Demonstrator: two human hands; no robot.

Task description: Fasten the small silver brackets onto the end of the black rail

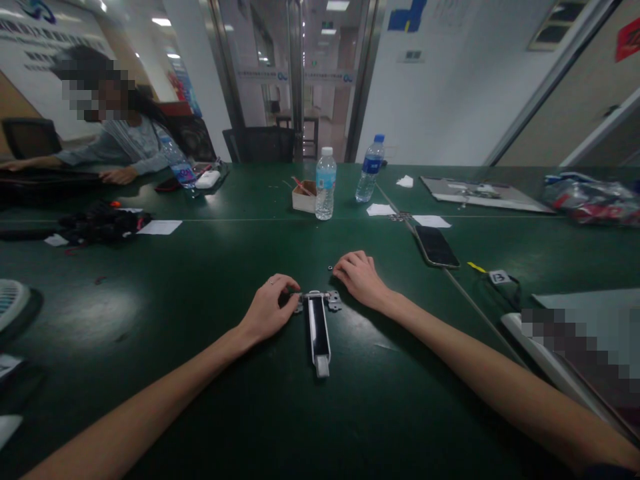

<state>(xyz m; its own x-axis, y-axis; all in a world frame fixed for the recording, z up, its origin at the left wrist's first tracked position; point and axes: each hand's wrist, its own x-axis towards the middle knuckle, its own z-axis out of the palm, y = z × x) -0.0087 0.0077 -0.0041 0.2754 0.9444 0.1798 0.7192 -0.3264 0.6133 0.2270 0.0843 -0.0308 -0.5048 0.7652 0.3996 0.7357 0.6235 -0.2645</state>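
Observation:
In the middle of the green table lies a long metal fitting with a black strip down its face, a pale block at its near end and hinge-like metal plates at its far end. My left hand pinches the left plate between thumb and forefinger; a ring shows on one finger. A tiny dark nut-like ring lies on the table just beyond the fitting. Right beside it are the fingertips of my right hand, whose fingers are bent together. Anything within those fingers is hidden.
Beyond my hands stand a small box and water bottles. A phone and a tape measure lie to the right. A black bundle lies on the left; a person sits at the far left.

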